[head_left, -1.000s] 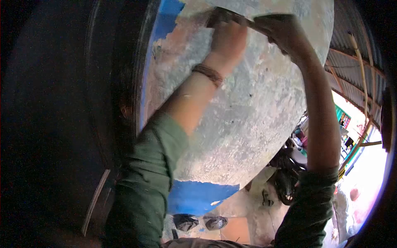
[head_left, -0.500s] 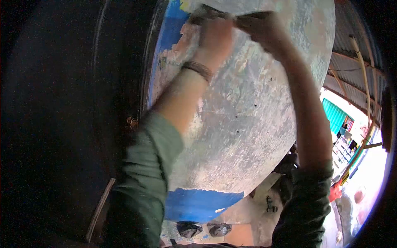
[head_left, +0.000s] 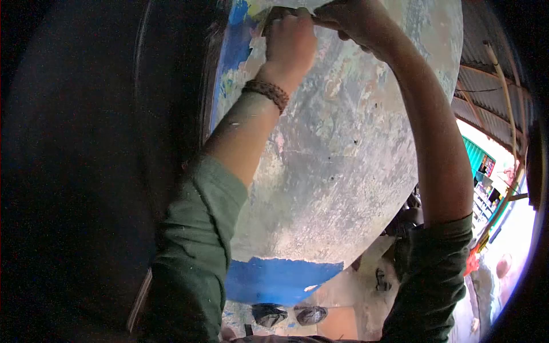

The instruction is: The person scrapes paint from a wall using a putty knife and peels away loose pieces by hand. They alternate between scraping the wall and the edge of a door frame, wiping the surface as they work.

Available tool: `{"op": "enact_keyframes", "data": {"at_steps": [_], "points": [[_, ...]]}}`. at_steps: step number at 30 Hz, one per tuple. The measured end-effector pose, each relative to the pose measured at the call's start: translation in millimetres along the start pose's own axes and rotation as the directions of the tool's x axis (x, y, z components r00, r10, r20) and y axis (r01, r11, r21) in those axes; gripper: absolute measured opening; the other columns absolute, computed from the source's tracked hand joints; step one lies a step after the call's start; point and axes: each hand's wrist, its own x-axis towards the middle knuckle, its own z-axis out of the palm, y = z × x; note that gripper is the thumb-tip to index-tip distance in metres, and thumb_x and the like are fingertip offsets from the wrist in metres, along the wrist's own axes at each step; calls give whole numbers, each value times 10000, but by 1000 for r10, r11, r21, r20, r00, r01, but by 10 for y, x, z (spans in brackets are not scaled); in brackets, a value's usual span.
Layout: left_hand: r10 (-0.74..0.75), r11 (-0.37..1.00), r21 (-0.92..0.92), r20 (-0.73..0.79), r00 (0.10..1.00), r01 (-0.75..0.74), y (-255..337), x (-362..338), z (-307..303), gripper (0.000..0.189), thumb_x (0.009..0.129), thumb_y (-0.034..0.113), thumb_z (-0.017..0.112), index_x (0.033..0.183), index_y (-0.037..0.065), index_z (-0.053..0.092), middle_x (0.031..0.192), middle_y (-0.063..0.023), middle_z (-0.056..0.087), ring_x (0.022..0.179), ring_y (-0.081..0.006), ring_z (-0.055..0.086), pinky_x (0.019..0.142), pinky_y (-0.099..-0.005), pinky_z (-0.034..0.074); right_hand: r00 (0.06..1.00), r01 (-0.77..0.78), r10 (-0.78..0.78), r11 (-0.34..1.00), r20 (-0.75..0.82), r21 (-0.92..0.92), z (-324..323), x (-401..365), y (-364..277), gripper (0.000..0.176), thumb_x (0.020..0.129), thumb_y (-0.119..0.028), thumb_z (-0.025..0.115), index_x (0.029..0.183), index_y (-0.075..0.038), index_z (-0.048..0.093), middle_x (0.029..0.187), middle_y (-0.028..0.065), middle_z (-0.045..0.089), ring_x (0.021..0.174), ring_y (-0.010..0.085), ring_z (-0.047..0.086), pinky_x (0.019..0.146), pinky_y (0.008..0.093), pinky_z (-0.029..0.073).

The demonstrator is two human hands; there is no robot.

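Note:
A large curved panel (head_left: 343, 154) with worn grey, scuffed paint fills the middle of the view. Near its top, my left hand (head_left: 291, 43) is closed, fingers curled around a dark flat piece (head_left: 278, 12) pressed close to the surface. My right hand (head_left: 357, 26) is closed too, just right of the left, its fingers bent around the other end of the piece. A braided bracelet (head_left: 266, 93) circles my left wrist. Ragged blue paint (head_left: 237, 43) borders the bare area beside my left hand.
A blue painted band (head_left: 280, 280) crosses the panel's lower end. Below are dark shoes (head_left: 269, 314) on the floor. The left side is in deep shadow. At right are a corrugated metal roof (head_left: 486, 80), a pole (head_left: 500, 91) and a bright opening.
Both hands have shifted slightly up and left across the panel, the right one closer to the left. They were blurred by motion before and look sharper now.

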Motion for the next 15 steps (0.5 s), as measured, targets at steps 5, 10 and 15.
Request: {"op": "enact_keyframes", "data": {"at_steps": [5, 10, 15], "points": [[82, 976, 200, 9, 997, -82, 2, -151, 3, 265, 786, 77, 623, 1019, -46, 594, 846, -237, 667, 863, -354, 661, 744, -412, 550, 999, -6, 19, 964, -47, 265, 330, -96, 110, 290, 854, -323, 693, 1015, -88, 745, 762, 64, 687, 563, 85, 547, 470, 246, 448], [8, 998, 66, 36, 999, -10, -195, -64, -38, 183, 851, 151, 582, 948, -1, 611, 780, -213, 654, 787, -386, 655, 729, -502, 522, 899, -437, 421, 846, 119, 306, 148, 111, -353, 207, 797, -154, 730, 907, 12, 673, 815, 93, 694, 531, 128, 527, 506, 341, 456], [-71, 995, 81, 98, 993, 63, -386, 32, 170, 131, 842, 117, 572, 903, 13, 622, 768, -212, 655, 740, -381, 651, 716, -488, 528, 935, -303, 352, 741, 38, 599, 223, 123, -406, 171, 814, -164, 716, 851, -1, 683, 634, 55, 615, 523, 112, 532, 456, 323, 439]]}}
